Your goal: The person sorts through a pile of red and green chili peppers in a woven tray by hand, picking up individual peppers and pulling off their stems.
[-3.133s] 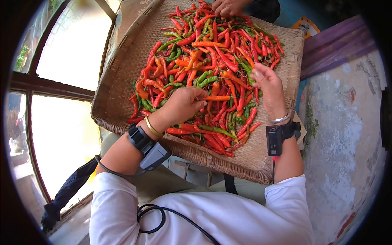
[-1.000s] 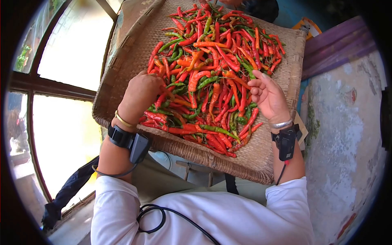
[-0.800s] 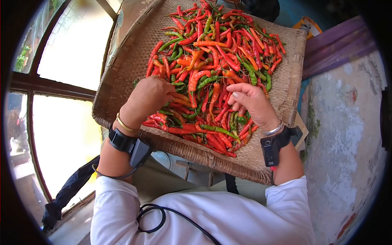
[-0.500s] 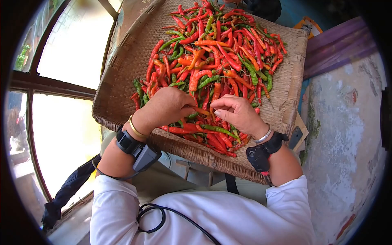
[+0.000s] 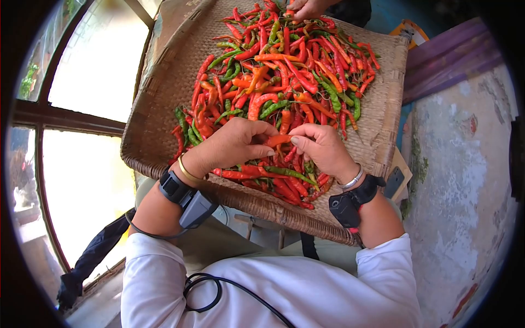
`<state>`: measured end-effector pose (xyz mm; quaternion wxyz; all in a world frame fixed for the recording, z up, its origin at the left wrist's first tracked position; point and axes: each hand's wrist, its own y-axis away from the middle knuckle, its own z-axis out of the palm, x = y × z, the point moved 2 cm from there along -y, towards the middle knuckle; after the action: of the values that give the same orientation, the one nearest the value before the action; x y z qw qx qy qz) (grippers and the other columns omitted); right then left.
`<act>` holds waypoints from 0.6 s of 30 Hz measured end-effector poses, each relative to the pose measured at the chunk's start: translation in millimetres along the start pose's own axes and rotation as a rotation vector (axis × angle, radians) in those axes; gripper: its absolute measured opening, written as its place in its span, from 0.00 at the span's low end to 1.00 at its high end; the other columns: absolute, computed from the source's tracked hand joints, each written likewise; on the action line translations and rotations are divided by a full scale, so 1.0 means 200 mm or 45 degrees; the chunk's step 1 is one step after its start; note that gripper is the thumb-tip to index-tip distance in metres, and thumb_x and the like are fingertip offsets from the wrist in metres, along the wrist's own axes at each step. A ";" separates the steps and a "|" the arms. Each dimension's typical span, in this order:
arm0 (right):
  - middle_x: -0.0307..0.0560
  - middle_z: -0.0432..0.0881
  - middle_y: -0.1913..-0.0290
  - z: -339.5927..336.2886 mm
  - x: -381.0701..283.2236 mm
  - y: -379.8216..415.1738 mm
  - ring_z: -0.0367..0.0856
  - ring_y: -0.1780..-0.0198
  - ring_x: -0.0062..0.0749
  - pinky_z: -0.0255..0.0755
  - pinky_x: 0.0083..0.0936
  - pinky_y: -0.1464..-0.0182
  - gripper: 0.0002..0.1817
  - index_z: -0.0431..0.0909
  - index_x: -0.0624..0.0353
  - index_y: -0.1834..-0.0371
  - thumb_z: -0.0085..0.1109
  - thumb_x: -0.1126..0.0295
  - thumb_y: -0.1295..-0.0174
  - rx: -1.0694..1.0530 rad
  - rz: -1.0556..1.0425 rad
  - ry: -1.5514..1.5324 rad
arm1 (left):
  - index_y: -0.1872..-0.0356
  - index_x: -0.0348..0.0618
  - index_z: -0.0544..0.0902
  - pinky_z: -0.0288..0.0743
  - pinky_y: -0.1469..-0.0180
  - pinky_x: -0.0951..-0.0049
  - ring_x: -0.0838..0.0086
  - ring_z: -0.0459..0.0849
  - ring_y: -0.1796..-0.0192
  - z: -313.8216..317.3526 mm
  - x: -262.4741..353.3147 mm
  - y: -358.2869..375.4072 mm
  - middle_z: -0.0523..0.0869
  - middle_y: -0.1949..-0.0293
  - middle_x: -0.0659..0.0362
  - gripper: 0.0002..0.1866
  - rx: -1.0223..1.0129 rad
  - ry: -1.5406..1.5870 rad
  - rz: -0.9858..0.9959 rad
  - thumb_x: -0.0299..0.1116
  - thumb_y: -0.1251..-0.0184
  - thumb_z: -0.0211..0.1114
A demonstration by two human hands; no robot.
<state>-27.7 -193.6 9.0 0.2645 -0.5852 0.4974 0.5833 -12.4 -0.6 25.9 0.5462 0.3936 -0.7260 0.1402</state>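
Red, orange and green chili peppers (image 5: 295, 71) lie heaped in a large woven basket (image 5: 158, 104). Over the near part of the heap, my left hand (image 5: 238, 143) is closed on the left end of an orange-red pepper (image 5: 279, 140). My right hand (image 5: 322, 150) pinches the other end of that pepper between thumb and forefinger. The two hands are close together, with the pepper spanning the short gap. Beneath them, red peppers and a long green one (image 5: 287, 172) lie near the basket's front edge.
Another person's hand (image 5: 309, 7) reaches in at the basket's far edge. A phone (image 5: 394, 182) lies beside the basket on the right, near a worn wall. Purple cloth (image 5: 451, 60) is at the upper right. A window frame (image 5: 68, 120) stands on the left.
An orange-red pepper is now stretched between both hands, and my right fingers have closed on its end. The other person's hand has come into fuller view at the far edge.
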 end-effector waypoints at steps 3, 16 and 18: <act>0.38 0.77 0.77 -0.01 0.03 -0.01 0.74 0.78 0.15 0.69 0.16 0.76 0.09 0.78 0.65 0.66 0.54 0.69 0.42 0.034 -0.004 -0.097 | 0.56 0.35 0.76 0.72 0.68 0.81 0.84 0.76 0.70 0.01 -0.03 0.00 0.82 0.71 0.62 0.14 0.025 0.111 -0.031 0.25 0.45 0.63; 0.40 0.79 0.76 0.08 0.03 -0.01 0.75 0.73 0.18 0.69 0.19 0.69 0.09 0.77 0.64 0.68 0.61 0.70 0.48 -0.252 -0.022 -0.027 | 0.60 0.36 0.77 0.73 0.65 0.83 0.84 0.77 0.69 0.06 0.00 -0.01 0.80 0.72 0.64 0.11 0.170 0.167 0.046 0.25 0.45 0.64; 0.38 0.78 0.76 0.07 0.03 -0.01 0.75 0.73 0.17 0.68 0.18 0.69 0.09 0.77 0.64 0.68 0.60 0.70 0.47 -0.243 0.074 -0.193 | 0.57 0.36 0.76 0.73 0.63 0.83 0.83 0.77 0.67 0.06 -0.02 -0.02 0.80 0.69 0.63 0.14 0.180 0.171 0.078 0.25 0.45 0.64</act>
<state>-33.4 -181.9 0.3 0.2276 -0.5472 0.4349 0.6779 -17.8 -9.5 17.7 0.5601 0.3984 -0.6877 0.2338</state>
